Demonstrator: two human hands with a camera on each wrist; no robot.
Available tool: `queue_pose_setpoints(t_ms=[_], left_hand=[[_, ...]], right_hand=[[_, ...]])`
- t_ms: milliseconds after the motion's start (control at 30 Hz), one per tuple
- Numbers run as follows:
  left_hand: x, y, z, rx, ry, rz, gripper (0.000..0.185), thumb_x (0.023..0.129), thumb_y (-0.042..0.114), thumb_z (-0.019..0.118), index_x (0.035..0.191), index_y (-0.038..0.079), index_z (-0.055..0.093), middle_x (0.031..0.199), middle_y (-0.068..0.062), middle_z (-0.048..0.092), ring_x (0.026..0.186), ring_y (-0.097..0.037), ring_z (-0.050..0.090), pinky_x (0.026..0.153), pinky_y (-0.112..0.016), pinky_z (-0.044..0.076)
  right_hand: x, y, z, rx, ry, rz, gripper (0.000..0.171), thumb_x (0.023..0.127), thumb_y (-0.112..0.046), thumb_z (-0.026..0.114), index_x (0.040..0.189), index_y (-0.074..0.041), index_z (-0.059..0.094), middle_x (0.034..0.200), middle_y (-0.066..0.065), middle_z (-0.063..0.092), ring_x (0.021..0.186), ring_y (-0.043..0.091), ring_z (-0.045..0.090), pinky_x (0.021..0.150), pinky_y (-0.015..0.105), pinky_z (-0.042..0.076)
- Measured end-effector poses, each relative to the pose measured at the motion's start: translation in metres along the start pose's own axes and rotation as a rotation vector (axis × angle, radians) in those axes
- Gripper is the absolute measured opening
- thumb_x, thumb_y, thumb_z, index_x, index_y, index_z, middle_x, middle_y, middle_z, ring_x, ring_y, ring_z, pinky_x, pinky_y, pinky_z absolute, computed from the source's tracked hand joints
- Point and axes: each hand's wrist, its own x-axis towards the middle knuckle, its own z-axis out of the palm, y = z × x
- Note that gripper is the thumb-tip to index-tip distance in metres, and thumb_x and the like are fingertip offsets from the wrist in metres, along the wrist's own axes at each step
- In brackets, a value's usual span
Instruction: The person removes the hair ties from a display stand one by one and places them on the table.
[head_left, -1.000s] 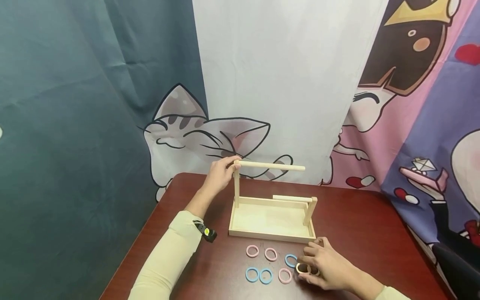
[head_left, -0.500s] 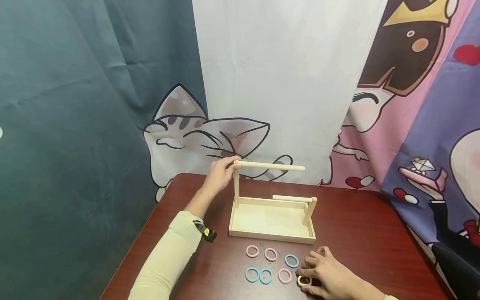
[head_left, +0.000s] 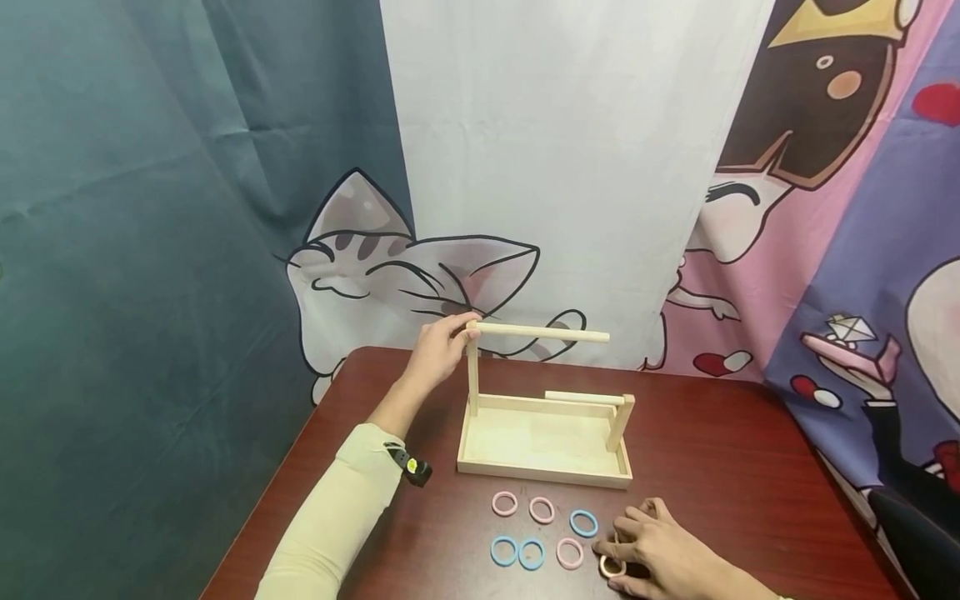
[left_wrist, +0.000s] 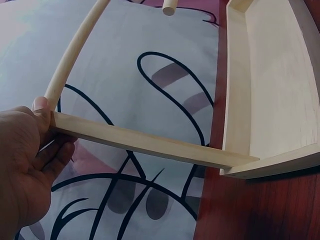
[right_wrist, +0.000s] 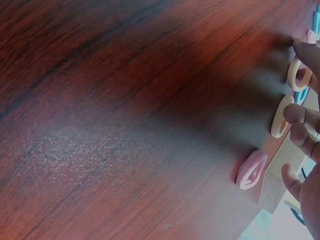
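Backdrop: cartoon-printed curtains (head_left: 525, 167) fill the upper frame of the head view; a dark red wooden table (head_left: 720, 450) occupies the lower centre. Mid-frame on the table stands a pale wooden tray (head_left: 543, 442) with two uprights, the taller left post (head_left: 473, 375) carrying a horizontal dowel (head_left: 543, 334). The left hand (head_left: 438, 350), left of centre, has fingers and thumb curled round the joint of post and dowel. Below the tray lie six hair ties, three pink (head_left: 542, 509) and three blue (head_left: 583, 522), in two rows. At the lower right, the right hand (head_left: 660, 554) rests on the table, fingertips pinching a cream ring (head_left: 611, 567) that lies flat just right of the rows.
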Motion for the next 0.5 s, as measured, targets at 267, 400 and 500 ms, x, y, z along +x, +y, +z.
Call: queue_pose_setpoints(t_ms=[267,400,500], left_hand=[[-0.003,-0.003,0.000,-0.023,0.013,0.009,0.036,0.103,0.035,0.073,0.136,0.021,0.079,0.118,-0.008,0.083,0.097,-0.029,0.075,0.096,-0.052,0.061],[-0.004,-0.002,-0.002,-0.032,0.012,0.020,0.040,0.106,0.037,0.071,0.144,0.025,0.075,0.129,-0.008,0.081,0.110,-0.031,0.078,0.102,-0.054,0.060],[-0.007,-0.003,-0.003,-0.034,-0.003,0.023,0.052,0.108,0.041,0.067,0.158,0.029,0.063,0.146,-0.009,0.075,0.125,-0.034,0.075,0.110,-0.057,0.057]], right_hand=[[-0.001,-0.006,0.000,0.012,0.006,0.009,0.035,0.094,-0.061,0.082,0.123,-0.041,0.080,0.093,-0.023,0.054,0.088,-0.003,0.045,0.081,0.032,0.026],[0.002,-0.004,-0.005,0.024,0.023,0.028,0.043,0.092,-0.062,0.084,0.127,-0.038,0.080,0.092,-0.023,0.050,0.088,-0.004,0.043,0.083,0.034,0.029],[0.007,0.005,-0.013,0.016,0.054,0.079,0.049,0.089,-0.063,0.087,0.127,-0.033,0.081,0.096,-0.021,0.051,0.092,0.000,0.047,0.086,0.038,0.036]])
